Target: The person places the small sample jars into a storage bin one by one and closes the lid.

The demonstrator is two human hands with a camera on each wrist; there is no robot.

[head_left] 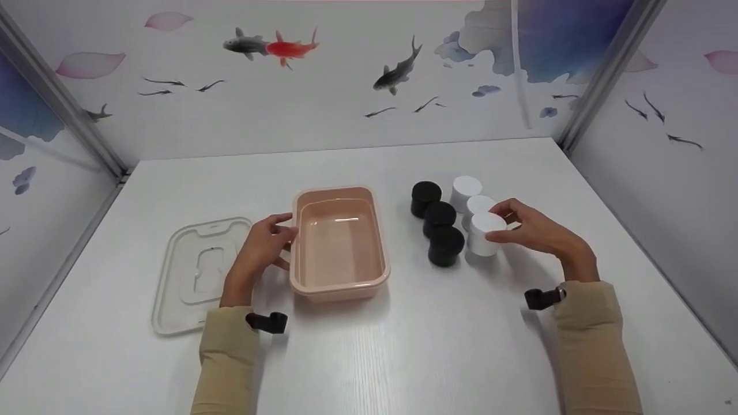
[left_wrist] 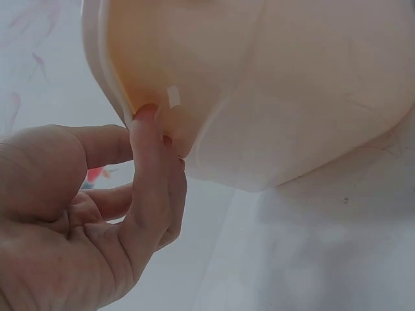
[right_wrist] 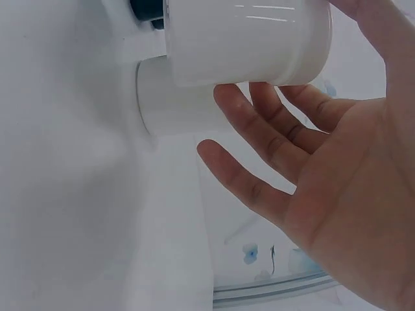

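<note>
My left hand (head_left: pixel 259 248) pinches the left rim of a peach plastic tub (head_left: pixel 340 293), with thumb and fingertips meeting at the rim in the left wrist view. The tub is open at the top and holds nothing inside. With thumb and fingers my right hand (head_left: pixel 542 231) grips the nearest white lidded jar (head_left: pixel 486 233) from its right side. In the right wrist view this jar (right_wrist: pixel 249 42) is upheld beside the fingers and partly covers another white jar (right_wrist: pixel 175 103). Two more white jars stand behind it in the head view, the farther white jar (head_left: pixel 466 193) fully upright.
Three black jars (head_left: pixel 445 246) stand in a slanting row just left of the white ones. A translucent lid (head_left: pixel 170 282) lies flat left of the tub, partly under my left forearm. Printed panels (head_left: pixel 334 127) wall the white table at the back and sides.
</note>
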